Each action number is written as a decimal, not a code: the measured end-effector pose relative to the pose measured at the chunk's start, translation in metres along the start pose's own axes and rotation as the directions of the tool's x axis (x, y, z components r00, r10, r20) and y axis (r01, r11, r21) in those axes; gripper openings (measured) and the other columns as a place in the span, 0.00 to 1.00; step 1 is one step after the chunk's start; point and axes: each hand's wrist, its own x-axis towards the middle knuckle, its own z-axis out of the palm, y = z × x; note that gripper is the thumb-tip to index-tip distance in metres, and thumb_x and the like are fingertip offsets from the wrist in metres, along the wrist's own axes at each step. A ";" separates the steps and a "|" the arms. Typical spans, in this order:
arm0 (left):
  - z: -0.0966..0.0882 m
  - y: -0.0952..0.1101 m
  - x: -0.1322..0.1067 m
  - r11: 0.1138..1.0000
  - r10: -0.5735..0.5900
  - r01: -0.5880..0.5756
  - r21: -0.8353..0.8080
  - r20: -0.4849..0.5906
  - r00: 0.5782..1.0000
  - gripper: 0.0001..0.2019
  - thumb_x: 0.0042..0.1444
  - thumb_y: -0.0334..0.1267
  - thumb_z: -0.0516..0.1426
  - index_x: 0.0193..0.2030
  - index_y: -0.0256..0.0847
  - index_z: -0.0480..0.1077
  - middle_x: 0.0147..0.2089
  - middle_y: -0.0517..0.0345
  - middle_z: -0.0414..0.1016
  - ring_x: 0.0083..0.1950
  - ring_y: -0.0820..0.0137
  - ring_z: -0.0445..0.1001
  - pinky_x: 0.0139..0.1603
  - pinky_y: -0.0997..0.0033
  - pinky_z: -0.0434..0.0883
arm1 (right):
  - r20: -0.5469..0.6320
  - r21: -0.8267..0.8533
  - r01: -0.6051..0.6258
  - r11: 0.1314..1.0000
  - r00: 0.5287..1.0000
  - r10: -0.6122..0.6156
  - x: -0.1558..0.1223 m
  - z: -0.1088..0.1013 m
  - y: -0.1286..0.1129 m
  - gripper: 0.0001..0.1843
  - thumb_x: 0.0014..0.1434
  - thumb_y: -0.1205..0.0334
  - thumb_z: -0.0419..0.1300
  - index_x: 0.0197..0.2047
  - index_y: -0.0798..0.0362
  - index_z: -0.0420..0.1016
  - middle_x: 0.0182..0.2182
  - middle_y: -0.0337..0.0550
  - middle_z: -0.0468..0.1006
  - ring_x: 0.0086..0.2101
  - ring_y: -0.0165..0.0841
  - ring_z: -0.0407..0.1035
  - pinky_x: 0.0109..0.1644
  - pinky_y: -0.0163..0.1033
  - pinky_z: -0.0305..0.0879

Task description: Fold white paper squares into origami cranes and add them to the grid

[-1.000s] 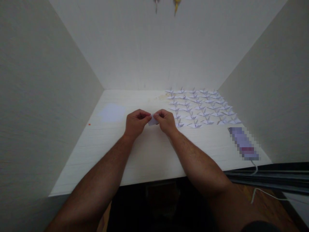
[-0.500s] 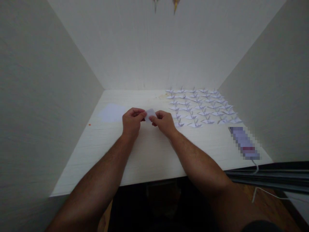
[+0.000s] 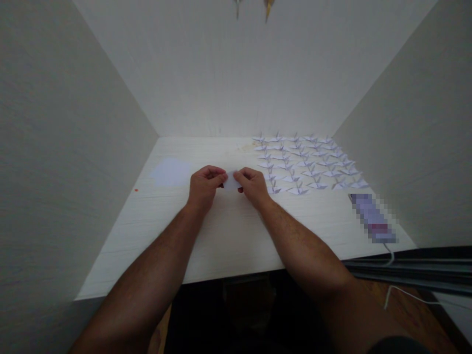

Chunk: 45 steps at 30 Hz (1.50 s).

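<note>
- Shifted since half a second ago: right hand [image 3: 254, 186], with thumb now up near the top right of the small paper [image 3: 231, 182] instead of across its front. Left hand [image 3: 202, 187] nudged slightly inward too, and less of a diamond tilt to the paper.
- Same as before: paper birds [image 3: 298, 189] and pale pile [image 3: 169, 172], no change to either.
- Pinched between thumb and fingers of both hands, nearly closed, one at each side: the small paper, mid-table [image 3: 232, 241], in front of the wearer. Can't tell if touching the tabletop or just above.
- Done so far, by the look of it: rows and rows of birds on the right.
- Left, probably: this piece, no bird shape yet, plus the pile on the left, likely paper. Can't count sheets.
</note>
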 end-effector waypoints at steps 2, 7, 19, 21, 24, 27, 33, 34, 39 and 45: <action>0.000 -0.001 0.000 1.000 -0.023 0.023 0.003 0.019 1.000 0.11 0.38 0.37 0.68 0.29 0.38 0.73 0.24 0.61 0.73 0.26 0.74 0.71 0.29 0.73 0.70 | -0.007 0.001 -0.005 1.000 1.000 0.005 0.001 0.000 0.000 0.17 0.53 0.50 0.62 0.22 0.52 0.68 0.17 0.32 0.65 0.18 0.25 0.61 0.20 0.31 0.60; 0.000 -0.001 0.001 1.000 -0.016 0.016 0.019 0.001 1.000 0.11 0.39 0.37 0.68 0.29 0.37 0.73 0.25 0.60 0.74 0.25 0.74 0.71 0.29 0.72 0.70 | -0.023 -0.047 0.037 0.998 0.999 -0.038 0.001 0.000 0.005 0.14 0.54 0.50 0.61 0.27 0.52 0.70 0.19 0.33 0.69 0.21 0.26 0.64 0.23 0.32 0.64; 0.000 0.003 0.001 0.975 0.145 -0.127 0.181 -0.085 0.986 0.08 0.43 0.35 0.66 0.31 0.38 0.74 0.23 0.61 0.74 0.24 0.73 0.72 0.28 0.72 0.71 | -0.110 -0.170 0.265 0.949 0.952 -0.286 0.002 0.000 0.014 0.09 0.51 0.59 0.64 0.36 0.49 0.70 0.28 0.35 0.76 0.26 0.28 0.70 0.33 0.35 0.68; 0.000 0.004 0.000 0.974 0.144 -0.127 0.187 -0.082 0.986 0.08 0.43 0.35 0.66 0.31 0.38 0.74 0.23 0.61 0.74 0.24 0.73 0.72 0.28 0.72 0.71 | -0.100 -0.180 0.257 0.950 0.956 -0.277 0.002 0.000 0.011 0.09 0.51 0.59 0.64 0.35 0.50 0.69 0.28 0.35 0.76 0.26 0.28 0.70 0.33 0.35 0.68; 0.001 0.004 0.000 0.974 0.141 -0.125 0.191 -0.078 0.987 0.08 0.43 0.35 0.66 0.31 0.38 0.73 0.23 0.61 0.74 0.24 0.74 0.71 0.27 0.73 0.70 | -0.093 -0.190 0.241 0.952 0.961 -0.262 0.000 -0.001 0.006 0.09 0.51 0.58 0.64 0.34 0.50 0.69 0.26 0.34 0.75 0.25 0.27 0.68 0.31 0.35 0.67; 0.000 0.004 0.000 0.973 0.145 -0.128 0.190 -0.075 0.987 0.08 0.43 0.35 0.66 0.30 0.37 0.73 0.23 0.61 0.74 0.24 0.74 0.71 0.27 0.73 0.70 | -0.091 -0.192 0.243 0.951 0.960 -0.264 -0.001 -0.001 0.004 0.08 0.51 0.58 0.63 0.33 0.50 0.69 0.26 0.34 0.74 0.25 0.27 0.66 0.31 0.34 0.66; 0.000 0.004 0.000 0.974 0.128 -0.122 0.192 -0.018 0.992 0.08 0.42 0.35 0.67 0.29 0.37 0.74 0.23 0.60 0.75 0.24 0.73 0.72 0.28 0.72 0.71 | 0.016 -0.161 0.212 0.964 0.977 -0.212 0.002 -0.003 0.009 0.09 0.51 0.57 0.64 0.34 0.50 0.71 0.24 0.33 0.72 0.24 0.26 0.65 0.28 0.33 0.62; 0.000 0.004 0.000 0.974 0.128 -0.123 0.190 -0.015 0.992 0.08 0.42 0.35 0.67 0.29 0.37 0.74 0.23 0.60 0.75 0.24 0.73 0.72 0.28 0.72 0.71 | 0.035 -0.157 0.196 0.968 0.981 -0.193 0.002 -0.003 0.009 0.09 0.51 0.57 0.63 0.34 0.51 0.71 0.23 0.33 0.73 0.23 0.26 0.65 0.27 0.33 0.62; -0.001 0.002 0.000 0.974 0.120 -0.118 0.192 0.000 0.993 0.09 0.42 0.36 0.68 0.30 0.37 0.75 0.24 0.60 0.75 0.25 0.73 0.72 0.28 0.72 0.70 | -0.002 -0.165 0.140 0.976 0.990 -0.142 0.002 -0.003 0.008 0.08 0.51 0.57 0.63 0.31 0.52 0.72 0.22 0.34 0.73 0.23 0.27 0.66 0.27 0.33 0.62; -0.002 0.003 0.000 0.985 0.074 -0.080 0.155 0.045 0.996 0.10 0.41 0.35 0.67 0.32 0.37 0.76 0.25 0.58 0.77 0.26 0.72 0.74 0.31 0.70 0.72 | -0.023 -0.106 0.116 0.988 0.993 -0.119 0.004 -0.003 0.007 0.08 0.48 0.58 0.64 0.30 0.52 0.73 0.22 0.35 0.74 0.22 0.27 0.66 0.26 0.34 0.63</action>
